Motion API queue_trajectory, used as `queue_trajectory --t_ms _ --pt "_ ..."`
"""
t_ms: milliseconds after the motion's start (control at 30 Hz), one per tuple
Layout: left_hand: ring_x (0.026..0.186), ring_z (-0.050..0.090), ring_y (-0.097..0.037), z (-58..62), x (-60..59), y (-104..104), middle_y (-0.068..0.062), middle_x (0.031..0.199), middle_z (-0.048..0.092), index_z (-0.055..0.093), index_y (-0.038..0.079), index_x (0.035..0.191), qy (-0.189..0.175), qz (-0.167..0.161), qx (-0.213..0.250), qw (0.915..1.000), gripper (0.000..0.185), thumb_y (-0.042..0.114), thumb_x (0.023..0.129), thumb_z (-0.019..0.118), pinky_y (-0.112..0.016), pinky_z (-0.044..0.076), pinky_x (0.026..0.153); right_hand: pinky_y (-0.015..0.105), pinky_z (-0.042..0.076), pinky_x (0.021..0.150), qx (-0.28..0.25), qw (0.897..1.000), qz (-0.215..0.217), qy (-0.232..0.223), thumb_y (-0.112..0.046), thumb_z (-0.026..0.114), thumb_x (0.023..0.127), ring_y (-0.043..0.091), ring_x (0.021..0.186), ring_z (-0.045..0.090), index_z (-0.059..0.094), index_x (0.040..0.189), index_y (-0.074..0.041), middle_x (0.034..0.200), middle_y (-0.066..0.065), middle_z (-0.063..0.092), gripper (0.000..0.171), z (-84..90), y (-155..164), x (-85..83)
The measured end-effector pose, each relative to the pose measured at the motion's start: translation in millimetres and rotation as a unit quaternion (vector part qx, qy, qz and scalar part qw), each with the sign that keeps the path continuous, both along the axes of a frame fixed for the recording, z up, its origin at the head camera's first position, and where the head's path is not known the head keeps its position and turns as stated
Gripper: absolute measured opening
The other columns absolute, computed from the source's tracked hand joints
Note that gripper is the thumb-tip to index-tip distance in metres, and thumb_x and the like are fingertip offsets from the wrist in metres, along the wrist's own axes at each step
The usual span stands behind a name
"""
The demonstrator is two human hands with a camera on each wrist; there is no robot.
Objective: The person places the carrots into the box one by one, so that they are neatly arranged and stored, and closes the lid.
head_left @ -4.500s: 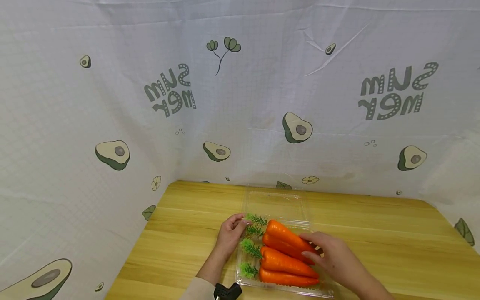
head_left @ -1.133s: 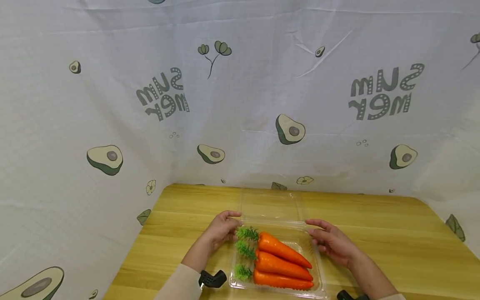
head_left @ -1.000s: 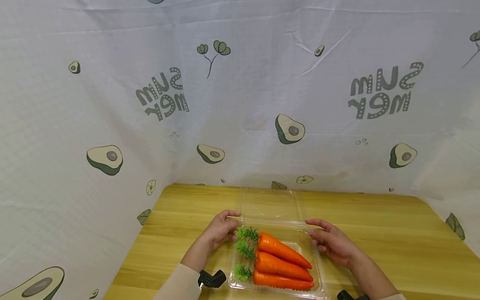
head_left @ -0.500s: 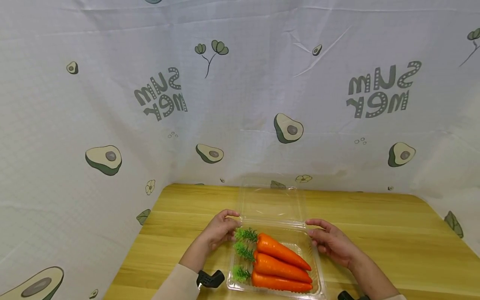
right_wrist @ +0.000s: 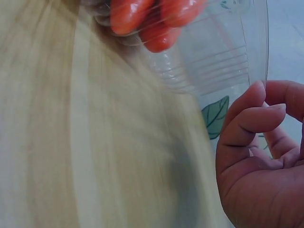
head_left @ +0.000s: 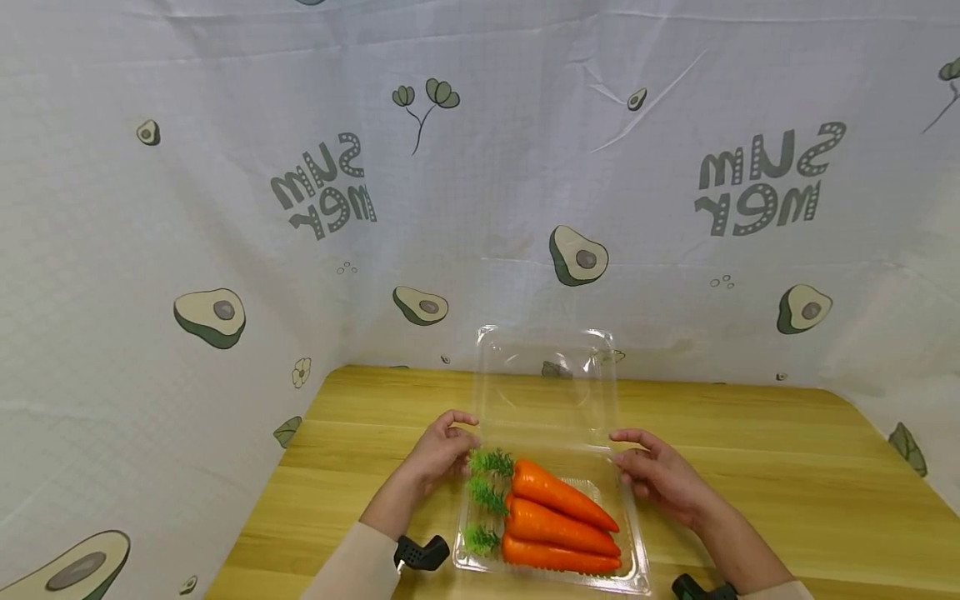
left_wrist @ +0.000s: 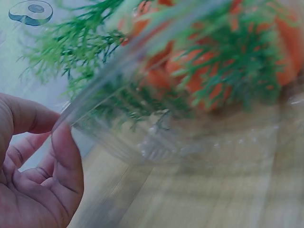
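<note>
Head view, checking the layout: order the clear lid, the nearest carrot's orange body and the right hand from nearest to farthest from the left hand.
1. Clear lid, raised, its edge at the left hand.
2. Carrot body, in the tray.
3. Right hand, across the tray.

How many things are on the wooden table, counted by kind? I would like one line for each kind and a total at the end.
Orange carrots with green tops: 3
Clear plastic box with raised hinged lid: 1
Total: 4
</note>
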State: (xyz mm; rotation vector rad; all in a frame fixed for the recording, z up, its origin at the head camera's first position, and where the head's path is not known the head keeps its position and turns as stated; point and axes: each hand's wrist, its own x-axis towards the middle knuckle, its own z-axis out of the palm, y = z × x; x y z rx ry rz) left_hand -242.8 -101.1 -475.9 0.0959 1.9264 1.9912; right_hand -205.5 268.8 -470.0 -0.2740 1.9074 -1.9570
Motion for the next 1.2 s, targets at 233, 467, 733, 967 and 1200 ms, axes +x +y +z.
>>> queue_trajectory --t_ms 233,467,733,967,1200 --pt "0.064 0.046 -0.010 1.6 -11.2 8 -0.003 0.095 0.059 0.053 0.003 0.131 0.023 0.039 -0.012 0.9989 0.035 0.008 0.098 0.063 -0.023 0.049 0.054 0.022 0.041 0.059 0.075 0.995 -0.071 0.010 -0.016 0.057 0.105 0.009 0.064 0.045 0.042 0.140 -0.006 0.082 -0.006 0.057 0.039 3.9 -10 -10.6" --pt "0.066 0.046 -0.013 -2.7 -21.9 13 -0.004 0.097 0.059 0.054 0.003 0.129 0.045 0.061 -0.029 0.9967 0.031 0.007 0.100 0.060 -0.025 0.047 0.056 0.023 0.041 0.058 0.088 0.990 -0.106 0.011 -0.016 0.057 0.105 0.010 0.062 0.043 0.031 0.148 0.000 0.087 -0.003 0.056 0.053 3.6 -14 -20.6" --pt "0.065 0.043 -0.013 -7.4 -32.4 15 -0.003 0.094 0.057 0.053 0.001 0.130 0.055 0.075 -0.021 0.9955 0.028 0.005 0.102 0.055 -0.024 0.045 0.055 0.021 0.039 0.055 0.084 0.987 -0.135 0.026 -0.014 0.056 0.105 0.009 0.063 0.044 0.030 0.149 -0.002 0.090 -0.003 0.056 0.053 1.3 -20 -34.2" --pt "0.064 0.044 -0.012 -8.7 -36.0 16 -0.005 0.098 0.060 0.054 0.002 0.128 0.054 0.085 -0.023 0.9946 0.026 0.007 0.103 0.056 -0.025 0.045 0.056 0.019 0.040 0.055 0.084 0.984 -0.157 0.028 -0.010 0.056 0.104 0.008 0.065 0.048 0.037 0.141 0.000 0.090 -0.003 0.060 0.043 -3.1 -23 -40.6" --pt "0.069 0.047 -0.013 -12.4 -37.9 17 -0.008 0.105 0.061 0.055 0.004 0.125 0.052 0.090 -0.016 0.9944 0.022 0.005 0.103 0.054 -0.025 0.044 0.057 0.019 0.041 0.056 0.077 0.983 -0.165 0.023 -0.009 0.057 0.104 0.009 0.066 0.048 0.047 0.126 -0.007 0.088 -0.003 0.059 0.025 -5.3 -23 -40.8"
